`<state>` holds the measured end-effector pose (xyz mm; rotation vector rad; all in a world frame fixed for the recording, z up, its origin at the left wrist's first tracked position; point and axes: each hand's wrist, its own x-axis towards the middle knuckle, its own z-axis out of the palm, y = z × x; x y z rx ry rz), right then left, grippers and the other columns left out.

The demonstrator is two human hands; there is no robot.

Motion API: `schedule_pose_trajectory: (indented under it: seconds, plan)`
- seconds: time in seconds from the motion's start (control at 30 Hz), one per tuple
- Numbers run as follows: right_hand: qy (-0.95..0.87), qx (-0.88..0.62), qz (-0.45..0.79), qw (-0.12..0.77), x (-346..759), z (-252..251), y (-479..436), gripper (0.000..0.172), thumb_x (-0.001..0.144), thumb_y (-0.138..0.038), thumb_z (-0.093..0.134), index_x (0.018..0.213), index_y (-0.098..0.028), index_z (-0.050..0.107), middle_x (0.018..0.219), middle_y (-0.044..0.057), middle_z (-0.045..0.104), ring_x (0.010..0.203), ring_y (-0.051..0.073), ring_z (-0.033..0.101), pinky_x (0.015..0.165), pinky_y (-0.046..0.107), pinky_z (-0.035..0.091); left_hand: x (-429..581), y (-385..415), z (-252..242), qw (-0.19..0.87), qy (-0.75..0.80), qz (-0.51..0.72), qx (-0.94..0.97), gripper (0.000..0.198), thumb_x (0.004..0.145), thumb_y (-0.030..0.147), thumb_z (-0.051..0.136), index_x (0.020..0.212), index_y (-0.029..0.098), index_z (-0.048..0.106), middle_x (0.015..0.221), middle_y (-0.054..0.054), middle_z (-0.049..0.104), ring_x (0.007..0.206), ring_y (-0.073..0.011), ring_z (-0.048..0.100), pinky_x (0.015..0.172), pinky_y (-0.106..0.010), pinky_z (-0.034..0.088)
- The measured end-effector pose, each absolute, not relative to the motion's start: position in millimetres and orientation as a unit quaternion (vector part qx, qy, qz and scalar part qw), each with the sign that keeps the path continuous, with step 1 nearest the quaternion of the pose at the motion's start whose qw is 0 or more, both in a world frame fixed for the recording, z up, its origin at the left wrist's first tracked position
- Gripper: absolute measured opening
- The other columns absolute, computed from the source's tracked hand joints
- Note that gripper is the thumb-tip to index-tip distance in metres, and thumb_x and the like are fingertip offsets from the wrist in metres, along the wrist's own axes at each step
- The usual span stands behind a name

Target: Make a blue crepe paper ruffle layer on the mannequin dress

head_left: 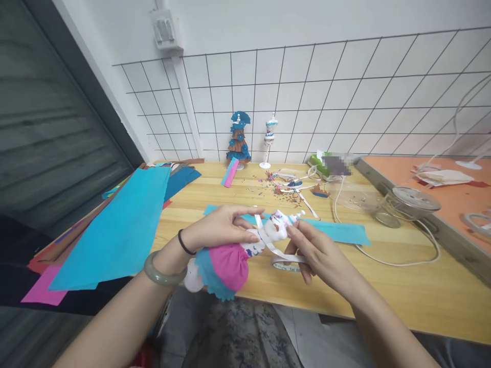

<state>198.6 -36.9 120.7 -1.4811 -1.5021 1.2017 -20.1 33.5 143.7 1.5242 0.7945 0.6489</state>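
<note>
My left hand (230, 225) is closed around a small white dress-form mannequin (274, 230), tipped over with its knobbed top pointing to the right. A ruffled crepe paper skirt (230, 266) in pink and teal hangs from its lower half, with the round white base showing behind. Across the mannequin's waist lies a narrow white strip of tape (273, 249), which runs to a tape roll (287, 263). My right hand (312, 248) grips that roll below, while its thumb and forefinger are at the mannequin's upper end. Beneath, a teal crepe paper strip (341, 232) lies on the table.
Stacked crepe paper sheets (123, 214) cover the left side of the table (406, 286). Behind stand a blue-and-brown dressed mannequin (238, 138) and a white one (270, 138), near paper scraps (289, 191). At right are a clear jar (389, 209), a white cable (406, 263) and an orange-topped surface (433, 197).
</note>
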Motion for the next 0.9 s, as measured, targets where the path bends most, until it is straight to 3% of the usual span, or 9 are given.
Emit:
schedule_pose_trajectory:
  seconds: [0.07,0.13,0.23,0.37,0.6,0.73,0.9]
  plan:
    - [-0.567,-0.588,0.452,0.359,198.9,116.2,-34.5,0.046,0.086,-0.066,0.038,0.079,-0.021,0.044,0.059,-0.005,0.059,0.029,0.006,0.046,0.034,0.019,0.031,-17.5,33.8,144.1,0.568,0.342,0.271,0.698,0.06,0.063,0.023,0.08,0.121,0.02,0.063,0.122,-0.011,0.065,0.099,-0.0238,0.067,0.085,-0.037,0.056]
    - [-0.559,-0.603,0.438,0.365,199.4,112.1,-32.3,0.045,0.087,-0.066,0.037,0.079,-0.022,0.043,0.059,-0.005,0.06,0.029,0.006,0.046,0.035,0.019,0.032,-15.9,32.5,145.6,0.516,0.349,0.304,0.721,0.052,0.068,0.027,0.077,0.119,0.021,0.064,0.129,-0.009,0.061,0.106,-0.0239,0.065,0.093,-0.038,0.053]
    - [-0.55,-0.621,0.42,0.369,199.5,108.3,-29.9,0.045,0.086,-0.067,0.037,0.079,-0.022,0.043,0.06,-0.005,0.061,0.03,0.008,0.048,0.035,0.02,0.033,-14.4,26.6,149.5,0.457,0.377,0.366,0.718,0.037,0.075,0.031,0.072,0.11,0.02,0.069,0.117,-0.007,0.068,0.108,-0.0227,0.064,0.097,-0.036,0.05]
    - [-0.541,-0.637,0.411,0.365,197.4,106.6,-28.2,0.046,0.087,-0.066,0.035,0.081,-0.022,0.045,0.059,-0.004,0.062,0.028,0.008,0.047,0.035,0.021,0.033,-10.0,11.1,152.9,0.416,0.408,0.418,0.697,0.021,0.077,0.027,0.069,0.095,0.017,0.075,0.098,-0.007,0.075,0.091,-0.02,0.07,0.081,-0.028,0.057]
    - [-0.528,-0.644,0.402,0.382,195.7,99.0,-24.0,0.048,0.084,-0.069,0.037,0.076,-0.022,0.042,0.058,-0.003,0.062,0.03,0.009,0.05,0.036,0.022,0.034,4.0,-27.6,143.7,0.306,0.34,0.449,0.768,0.021,0.079,0.016,0.065,0.098,0.019,0.074,0.091,-0.005,0.076,0.078,-0.0162,0.071,0.076,-0.025,0.056]
    - [-0.515,-0.639,0.411,0.397,196.5,95.9,-25.0,0.049,0.083,-0.07,0.038,0.078,-0.022,0.043,0.062,-0.001,0.064,0.032,0.01,0.052,0.037,0.023,0.035,11.2,-49.3,127.9,0.375,0.355,0.439,0.736,0.016,0.082,0.021,0.063,0.092,0.023,0.075,0.086,-0.005,0.076,0.076,-0.0177,0.07,0.076,-0.028,0.054]
    - [-0.502,-0.643,0.399,0.419,197.3,95.9,-27.9,0.049,0.083,-0.071,0.038,0.079,-0.022,0.043,0.061,-0.001,0.065,0.034,0.012,0.054,0.04,0.025,0.038,21.0,-64.9,94.8,0.533,0.409,0.467,0.574,0.022,0.078,0.035,0.068,0.093,0.019,0.07,0.098,-0.009,0.07,0.094,-0.022,0.065,0.087,-0.034,0.051]
